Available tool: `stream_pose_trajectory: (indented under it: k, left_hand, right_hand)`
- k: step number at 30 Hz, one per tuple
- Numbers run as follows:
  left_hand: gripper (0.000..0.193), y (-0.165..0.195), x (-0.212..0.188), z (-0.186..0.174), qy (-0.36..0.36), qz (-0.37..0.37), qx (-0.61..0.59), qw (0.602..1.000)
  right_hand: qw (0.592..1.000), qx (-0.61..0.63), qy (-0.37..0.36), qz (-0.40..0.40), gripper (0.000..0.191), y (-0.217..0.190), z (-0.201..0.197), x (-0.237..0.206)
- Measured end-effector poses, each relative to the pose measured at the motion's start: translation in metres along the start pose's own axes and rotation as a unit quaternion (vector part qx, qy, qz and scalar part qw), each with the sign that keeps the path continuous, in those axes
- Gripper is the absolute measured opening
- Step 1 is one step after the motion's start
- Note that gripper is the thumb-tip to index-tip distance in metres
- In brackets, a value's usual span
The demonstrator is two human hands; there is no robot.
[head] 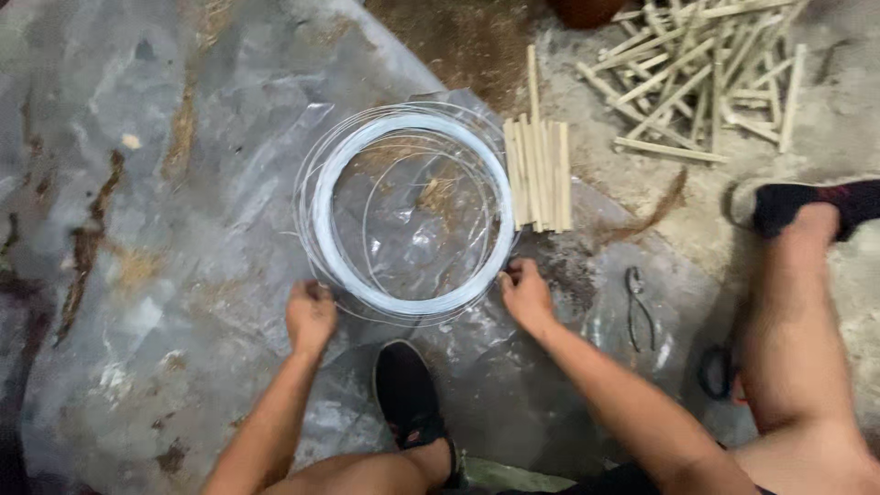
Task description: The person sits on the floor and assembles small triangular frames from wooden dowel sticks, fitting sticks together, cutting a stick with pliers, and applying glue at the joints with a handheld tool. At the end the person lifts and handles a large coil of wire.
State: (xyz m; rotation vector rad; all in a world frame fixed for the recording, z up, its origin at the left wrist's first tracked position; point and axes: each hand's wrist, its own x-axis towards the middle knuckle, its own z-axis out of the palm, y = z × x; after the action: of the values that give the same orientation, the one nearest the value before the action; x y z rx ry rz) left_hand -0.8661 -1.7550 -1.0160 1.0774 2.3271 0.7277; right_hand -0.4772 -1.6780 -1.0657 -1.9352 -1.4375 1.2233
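Both hands pinch the white wire coil (412,211) on the plastic sheet (183,183): left hand (310,314) at seven o'clock, right hand (524,293) at four. Best keep loops gathered, so none spring loose.

We see the left hand (310,316) and the right hand (525,295) gripping a white wire coil (408,213) beside cut bamboo sticks (539,174).

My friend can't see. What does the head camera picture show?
Two bare hands, left hand and right hand, grip a round coil of thin white wire on a grey plastic sheet. Cut bamboo sticks and metal pliers lie nearby.
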Motion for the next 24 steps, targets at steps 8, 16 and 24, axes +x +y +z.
stream_pose_trajectory:
  k: [8,16,24]
  left_hand:
    - [0.036,-0.004,-0.024,0.057,-0.015,-0.215,-0.319,0.923]
    - [0.054,0.047,-0.026,0.052,-0.017,-0.146,-0.212,0.966]
    - [0.048,0.040,0.022,0.037,0.039,-0.080,-0.106,0.990]
  right_hand:
    - [0.842,0.444,-0.139,0.275,0.012,-0.066,0.033,-0.003]
    - [0.875,0.402,-0.106,0.247,0.018,-0.083,0.016,-0.013]
    - [0.913,0.275,-0.156,0.259,0.016,-0.054,0.022,-0.015]
